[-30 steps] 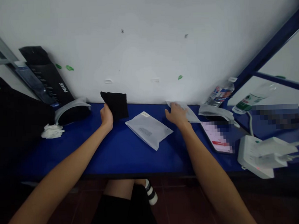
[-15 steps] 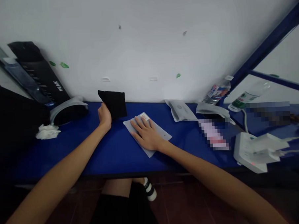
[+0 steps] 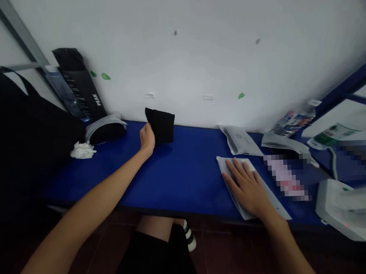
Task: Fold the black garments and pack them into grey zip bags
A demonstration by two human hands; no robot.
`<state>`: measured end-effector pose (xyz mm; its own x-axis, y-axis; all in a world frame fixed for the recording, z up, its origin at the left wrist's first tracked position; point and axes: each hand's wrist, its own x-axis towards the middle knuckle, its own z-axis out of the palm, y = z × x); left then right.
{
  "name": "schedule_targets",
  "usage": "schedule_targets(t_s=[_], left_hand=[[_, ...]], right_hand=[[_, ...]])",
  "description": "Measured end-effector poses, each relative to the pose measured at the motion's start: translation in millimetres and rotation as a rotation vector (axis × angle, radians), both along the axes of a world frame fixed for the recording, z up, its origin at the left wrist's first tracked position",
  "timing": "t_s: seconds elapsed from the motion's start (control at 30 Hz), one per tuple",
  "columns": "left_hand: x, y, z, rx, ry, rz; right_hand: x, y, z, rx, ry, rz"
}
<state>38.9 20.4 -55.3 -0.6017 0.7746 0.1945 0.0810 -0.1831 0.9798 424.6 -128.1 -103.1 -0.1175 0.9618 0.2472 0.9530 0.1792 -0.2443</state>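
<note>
My left hand grips the left edge of a folded black cloth item, which stands up over the back middle of the blue table. To the right, my right hand lies flat with fingers spread on a frosted plastic pouch. The pouch rests on the table, partly covered by the hand. Just behind it lies another frosted pouch.
The blue table meets a white wall. On the left are crumpled tissue, a pouch with black contents, bottles and a black bag. On the right: a pouch, bottles and a white power strip.
My right hand and the pouch under it have slid right, away from the black item. The view has shifted left; my left hand still holds the black item.
</note>
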Motion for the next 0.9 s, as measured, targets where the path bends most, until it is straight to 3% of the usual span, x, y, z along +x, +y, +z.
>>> schedule_targets(t_s=[0.1,0.23,0.3,0.37,0.5,0.6,0.67,0.77,0.9], left_hand=[[1.5,-3.3,1.1,-0.031,0.015,-0.003],[6.3,-7.8,3.8,-0.023,0.135,-0.045],[10.2,-11.2,5.7,0.033,0.224,-0.083],[16.0,-16.6,7.7,0.113,0.300,-0.141],[30.9,-32.4,10.3,0.236,0.504,-0.448],[40.9,-42.2,10.2,0.280,0.592,-0.621],[44.3,-44.9,10.2,0.296,0.628,-0.670],[41.0,-40.8,10.9,0.265,0.624,-0.605],[21.8,-19.0,7.6,0.195,0.534,-0.337]], right_hand=[[1.6,12.2,14.6,0.027,0.045,0.050],[-34.1,26.5,55.5,0.284,0.195,0.232],[-67.2,40.8,70.6,0.237,0.326,0.387],[-101.4,59.6,75.7,0.087,0.483,0.481],[-145.2,88.2,63.5,-0.199,0.776,0.600],[-150.1,91.3,50.1,-0.167,0.916,0.574],[-147.0,90.7,43.5,-0.100,0.967,0.505],[-142.7,95.0,36.2,-0.028,1.010,0.417],[-138.5,108.1,31.7,0.064,0.947,0.299]])
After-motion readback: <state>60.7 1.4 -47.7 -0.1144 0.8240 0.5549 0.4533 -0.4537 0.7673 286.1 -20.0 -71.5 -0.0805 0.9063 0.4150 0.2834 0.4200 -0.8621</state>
